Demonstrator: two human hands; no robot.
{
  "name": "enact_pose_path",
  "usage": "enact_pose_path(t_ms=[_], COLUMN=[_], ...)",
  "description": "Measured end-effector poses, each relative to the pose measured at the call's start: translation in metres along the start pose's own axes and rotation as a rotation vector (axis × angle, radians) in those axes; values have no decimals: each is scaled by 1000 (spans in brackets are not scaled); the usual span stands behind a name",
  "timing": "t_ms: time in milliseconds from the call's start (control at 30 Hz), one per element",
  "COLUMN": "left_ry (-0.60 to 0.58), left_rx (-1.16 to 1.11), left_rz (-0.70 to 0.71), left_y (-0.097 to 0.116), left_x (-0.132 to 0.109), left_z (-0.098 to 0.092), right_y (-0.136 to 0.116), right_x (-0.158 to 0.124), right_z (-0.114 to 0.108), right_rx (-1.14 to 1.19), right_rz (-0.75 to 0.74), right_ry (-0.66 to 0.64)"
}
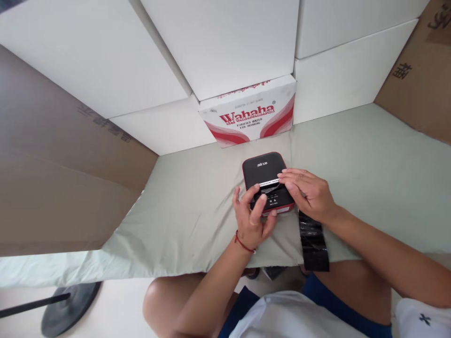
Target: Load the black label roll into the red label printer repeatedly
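A small black device with red sides (262, 172), which looks like a portable printer, lies on the green cloth (190, 188). White lettering marks its top, and a white strip (269, 182) crosses its middle, with clear shiny material just below it. My left hand (252, 216) grips the near left part, its fingertips on the top and its thumb at the front edge. At the right edge, my right hand (310, 195) has its fingers and thumb drawn together by the strip's end. Whatever is between those fingertips is too small to make out. Below that hand runs a shiny black strip (313, 241).
A Wahaha water carton (248, 117) stands behind the device, among white boxes (243, 42). Brown cardboard walls (66, 178) rise at left and right. The cloth's front edge hangs above my legs. A round black stand base (72, 307) is on the floor, lower left.
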State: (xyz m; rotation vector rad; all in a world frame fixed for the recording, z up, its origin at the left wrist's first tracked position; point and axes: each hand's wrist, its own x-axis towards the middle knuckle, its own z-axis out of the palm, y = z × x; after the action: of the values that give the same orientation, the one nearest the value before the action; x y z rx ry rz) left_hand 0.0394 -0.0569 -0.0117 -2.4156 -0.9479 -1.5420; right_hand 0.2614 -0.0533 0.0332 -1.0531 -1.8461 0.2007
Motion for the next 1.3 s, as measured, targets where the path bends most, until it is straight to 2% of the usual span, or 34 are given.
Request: enact_pose_path(t_ms=[100,200,300,400,467,567,733,800,867,1067,1200,1300], left_ry=[19,-17,1,15,23,89,219,221,170,64,78,93], left_rx=[-44,-148,-242,-236,-267,-482,-808,-884,-969,-1096,-1100,-1082], left_rz=[-78,-231,-379,-416,-435,-526,-730,-833,-903,-1013,-1025,-1002], left_y=[-4,-5,-3,-4,-8,-17,-30,-33,-35,-35,-37,-39], left_x=[0,2,7,11,10,6,6,8,11,12,8,5], left_z=[-3,-7,-9,-9,-8,-3,6,7,6,5,8,12], right_y=[-3,-4,-4,-5,-6,-8,-9,-9,-9,-8,-4,-5], right_x=[-4,-8,-9,-8,-8,-13,-23,-24,-24,-23,-20,-14], right_z=[-2,-3,-2,0,2,3,4,3,1,1,2,-2], right_rx=[-26,-21,54,87,79,106,91,59,41,8,-11,23], right_rz=[7,37,70,74,33,-101,-209,-235,-259,-325,-382,-439], right_ry=[-13,-14,-5,-3,-36,-70,46,75,78,100,104,21])
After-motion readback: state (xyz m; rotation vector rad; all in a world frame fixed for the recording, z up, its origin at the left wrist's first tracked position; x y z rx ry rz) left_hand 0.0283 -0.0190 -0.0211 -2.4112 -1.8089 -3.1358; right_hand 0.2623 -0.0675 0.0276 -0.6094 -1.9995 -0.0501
